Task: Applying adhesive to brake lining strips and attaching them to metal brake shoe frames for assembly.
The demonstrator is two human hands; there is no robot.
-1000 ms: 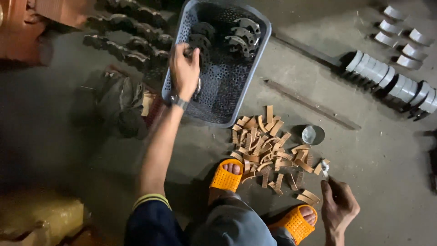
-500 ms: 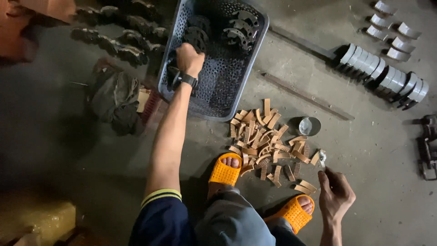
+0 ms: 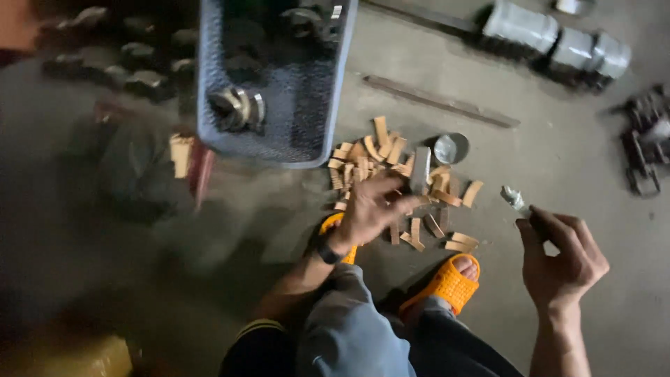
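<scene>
Our left hand (image 3: 370, 209) is down over the pile of tan wooden chips (image 3: 391, 167) on the floor, fingers (image 3: 394, 187) curled and pinched around a flat grey metal piece (image 3: 421, 169) that stands up just past the fingertips; the picture is blurred there, so we cannot say more about the piece than its colour and flat shape. The chips lie scattered under and beyond those fingers, some touching the hand, others strewn toward the right hand. Our right hand (image 3: 562, 262) is held up well apart from the left, fingers loosely closed around a small dark tool (image 3: 520, 204) whose pale, shiny tip sticks out beyond the thumb. Between the two hands, a little farther out than the metal piece, a small round metal cup (image 3: 450, 148) sits on the floor at the edge of the chips. Beyond the left fingers stands a blue-grey plastic basket (image 3: 324, 105) with a few round metal parts (image 3: 237, 108) lying in it. A long thin metal bar (image 3: 440, 102) lies on the floor past the cup, and farther still a row of pale cylinders (image 3: 558, 42). Just below the left hand we see our orange sandals (image 3: 447, 283), one partly hidden under the wrist, which bears a dark watch (image 3: 326, 253). Off to the far side of the basket, dark parts lie in rows, too blurred to tell.
</scene>
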